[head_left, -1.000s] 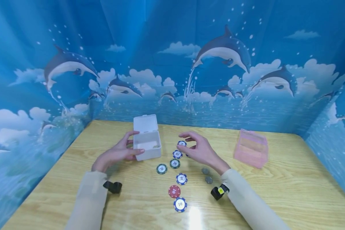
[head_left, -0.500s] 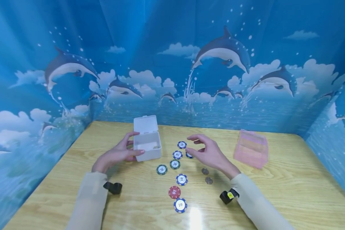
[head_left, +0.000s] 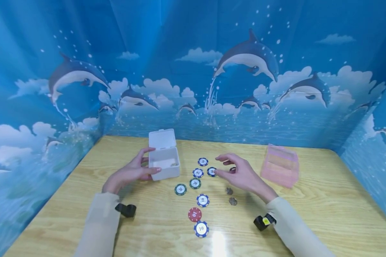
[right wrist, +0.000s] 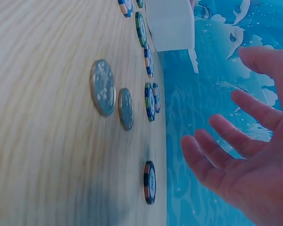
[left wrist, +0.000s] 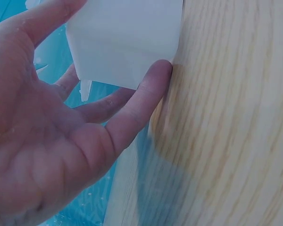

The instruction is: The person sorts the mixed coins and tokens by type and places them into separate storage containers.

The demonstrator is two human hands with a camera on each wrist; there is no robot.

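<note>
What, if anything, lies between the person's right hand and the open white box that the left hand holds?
Poker chips do. Three blue chips lie flat on the table between the right hand and the white box. They are low; nothing upright stands in the gap.

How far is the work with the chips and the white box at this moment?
Done: the white box stands open, with something small inside, too blurred to name. In hand: the left hand holds the box; the right hand hovers empty over the table, near a blue chip. Left: about eight chips and two coins lie outside the box.
</note>
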